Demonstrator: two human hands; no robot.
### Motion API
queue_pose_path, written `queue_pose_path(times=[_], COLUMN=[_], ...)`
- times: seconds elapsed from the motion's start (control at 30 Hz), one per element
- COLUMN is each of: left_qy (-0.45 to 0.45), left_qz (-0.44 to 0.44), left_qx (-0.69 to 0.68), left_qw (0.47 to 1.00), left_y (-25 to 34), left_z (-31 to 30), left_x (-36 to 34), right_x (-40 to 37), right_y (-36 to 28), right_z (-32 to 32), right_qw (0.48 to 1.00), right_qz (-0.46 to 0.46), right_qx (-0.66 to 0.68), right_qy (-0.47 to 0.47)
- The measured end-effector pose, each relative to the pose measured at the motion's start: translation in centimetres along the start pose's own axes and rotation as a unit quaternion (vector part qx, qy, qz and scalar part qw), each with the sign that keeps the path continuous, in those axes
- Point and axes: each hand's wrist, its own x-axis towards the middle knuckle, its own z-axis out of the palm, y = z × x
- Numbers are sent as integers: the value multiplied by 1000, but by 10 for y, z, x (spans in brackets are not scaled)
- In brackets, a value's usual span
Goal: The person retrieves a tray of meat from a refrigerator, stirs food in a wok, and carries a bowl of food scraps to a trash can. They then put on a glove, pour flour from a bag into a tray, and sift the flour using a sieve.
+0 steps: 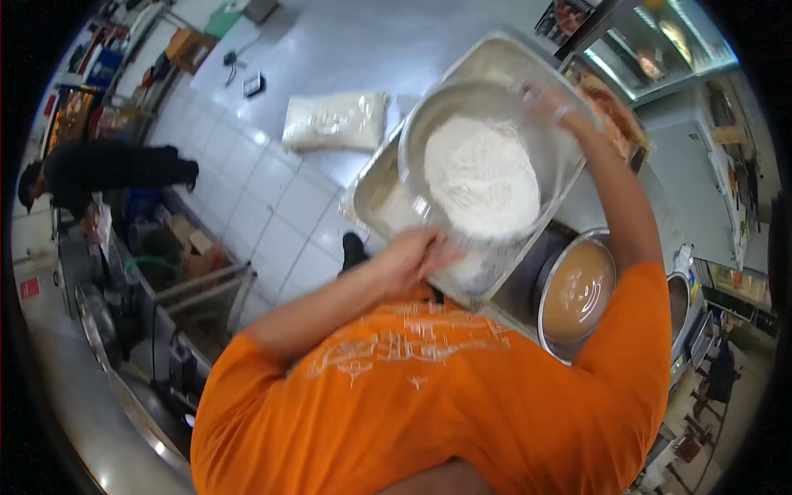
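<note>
A wide, round metal bowl (415, 136) holds a heap of white flour (483, 177). Whether its bottom is solid or mesh is hidden by the flour. My left hand (417, 260) is closed at the near rim, its fingers smeared by motion. At the far right rim my right hand (549, 105) is also closed and blurred. The bowl is over a large rectangular metal tray (371, 194), which has a pale dusting of flour inside, including below my left hand.
A plastic bag of white powder (334, 121) lies left of the tray on the metal table (330, 49). To the right are a bowl of brown liquid (580, 289) and a tray of raw meat (606, 103). A person in dark clothes (115, 169) bends at the left.
</note>
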Motion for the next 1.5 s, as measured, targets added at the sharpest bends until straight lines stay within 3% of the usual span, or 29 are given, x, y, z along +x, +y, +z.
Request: queue_pose_path(times=[0.03, 0.1, 0.17, 0.27, 0.37, 0.5, 0.57, 0.63, 0.7, 0.73, 0.77, 0.8, 0.9, 0.93, 1.03, 1.07, 1.1, 1.17, 1.2, 1.23, 1.3, 1.33, 1.37, 1.43, 1.5], left_qy=[-19, -76, -75, -34, -122, -77, -77, -124, -105, -103, -101, -77, -151, -128, -88, -101, -114, -146, -156, -152, -120, -125, -139, -128, -129], left_qz=[13, 48, 11, -4, 39, -23, -2, 70, 25, 6, -20, 53, 95, 39, 39, 83, 63, 58, 18, 18, 8, 36, 74, 68, 57], left_qx=[1, 28, 41, 54, 48, 107, 106, 114, 130, 139, 140, 119, 80, 103, 61, 160, 133, 88, 27, 39, 99, 81, 90, 80, 92], left_qw=[1000, 996, 996, 998, 991, 991, 991, 983, 986, 985, 985, 988, 981, 986, 993, 978, 983, 984, 987, 987, 988, 988, 983, 986, 986], left_y=[-4, 4, 3, -2, 12, 14, 0, 17, 23, 24, 18, 0, -1, 10, -8, -15, -15, -2, -15, -6, -4, -23, -16, 2, 14], left_z=[0, 4, 4, 6, 10, 5, 10, 21, 9, 5, 0, 8, 6, 1, -12, -21, -19, -2, -19, -28, -24, -14, -15, -19, -15], left_x=[7, 22, -10, 9, 19, -27, 8, 16, -13, -17, -18, 13, 27, -14, 12, 63, 52, 19, -2, -8, -6, 13, 31, 18, 20], right_x=[1, 3, -3, 31, 24, -15, 1, 13, -2, -29, -15, 0, 12, -4, 1, 16, 36, -2, -12, -27, -19, -10, 6, -1, -3], right_y=[-2, -3, 3, 34, 12, -28, 2, 17, 6, -44, -36, -12, 31, 23, 40, 70, 82, 52, 62, 44, -4, 25, 59, 60, 78], right_z=[-10, -3, 31, 15, -11, 11, 5, -14, 7, -4, -18, -21, 0, 18, 23, 19, 3, 4, 32, 43, 16, 17, 23, 26, 38], right_qw=[998, 998, 992, 996, 994, 995, 998, 996, 979, 979, 996, 989, 998, 991, 970, 987, 995, 994, 967, 979, 988, 988, 993, 983, 985], right_qz=[46, 42, -63, -30, 22, 15, 56, 51, -15, 62, 68, 80, -14, -52, -101, -68, -38, -13, 17, -58, 71, 28, 104, 26, 17], right_qx=[39, 36, -55, -78, -104, -99, -26, -64, -201, -195, -53, 94, 54, -82, -170, -124, -81, -91, -238, -143, -132, -125, -44, -119, -114], right_qy=[-34, -5, 90, -20, 14, 23, -2, 25, 42, 5, -28, -78, 16, 92, 140, 80, 51, 63, 94, 131, 45, 85, 45, 137, 131])
